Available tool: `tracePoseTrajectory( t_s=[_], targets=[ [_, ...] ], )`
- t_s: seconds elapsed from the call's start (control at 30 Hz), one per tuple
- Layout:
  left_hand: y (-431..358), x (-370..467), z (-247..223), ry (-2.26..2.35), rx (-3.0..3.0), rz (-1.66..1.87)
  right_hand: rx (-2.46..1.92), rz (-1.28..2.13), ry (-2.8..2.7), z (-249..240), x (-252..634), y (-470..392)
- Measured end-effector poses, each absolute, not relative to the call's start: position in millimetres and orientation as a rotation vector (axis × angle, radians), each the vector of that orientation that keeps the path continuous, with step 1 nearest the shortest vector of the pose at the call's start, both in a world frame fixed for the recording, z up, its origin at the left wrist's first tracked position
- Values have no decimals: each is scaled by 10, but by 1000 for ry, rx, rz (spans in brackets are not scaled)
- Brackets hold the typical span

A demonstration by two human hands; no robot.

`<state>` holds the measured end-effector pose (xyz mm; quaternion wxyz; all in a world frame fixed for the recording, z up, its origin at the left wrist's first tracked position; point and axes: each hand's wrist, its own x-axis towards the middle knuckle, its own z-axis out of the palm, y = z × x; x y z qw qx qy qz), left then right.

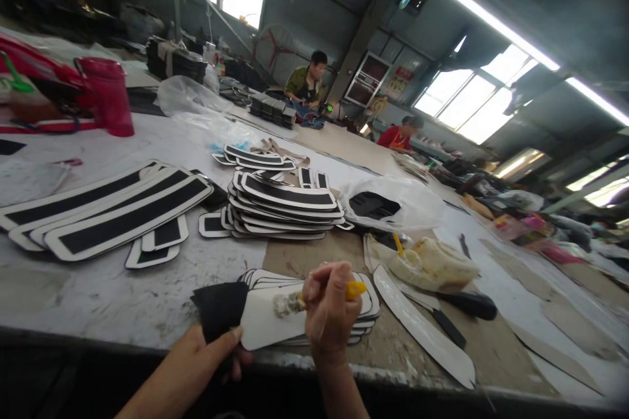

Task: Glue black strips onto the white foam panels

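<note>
My right hand (331,314) is closed round a yellow-handled brush (289,304), its bristles lying on the face of a white curved panel (265,321). That panel tops a stack of similar white panels (368,324) at the table's front edge. My left hand (206,353) grips dark flexible pieces, apparently black fabric (221,308), beside the stack. Its thumb presses on the panel's left corner, while its other fingers are partly hidden underneath. How many black pieces it holds, I cannot tell.
Behind the stack lie piled white panels with black centres (287,196), and more spread at left (132,216). A crusted glue container (432,265), a black-handled tool (469,304) and a long white strip (422,327) lie right. A red cup (105,95) stands far left. Two people work beyond.
</note>
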<state>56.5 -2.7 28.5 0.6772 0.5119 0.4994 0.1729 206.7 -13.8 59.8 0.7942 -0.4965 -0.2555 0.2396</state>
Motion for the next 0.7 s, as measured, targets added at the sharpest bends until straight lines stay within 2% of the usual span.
tracePoseTrajectory(
  t_s=[0.07,0.2,0.37,0.53,0.63,0.7],
  targets=[
    [-23,575,294,1105,1150,379,-1035,508,-521,635,2092,-168],
    [-1,582,282,1147,1129,394,-1005,703,-450,687,2095,-218],
    [99,461,267,1207,1302,443,-1263,858,-661,764,2168,-296],
    [100,372,542,1037,1206,549,-1498,1088,-1111,824,1975,-277],
    [42,390,690,1029,1176,525,-1510,1197,-1107,788,1799,-227],
    [8,410,729,1002,1167,516,-1528,1129,-1104,780,1741,-219]
  ],
)
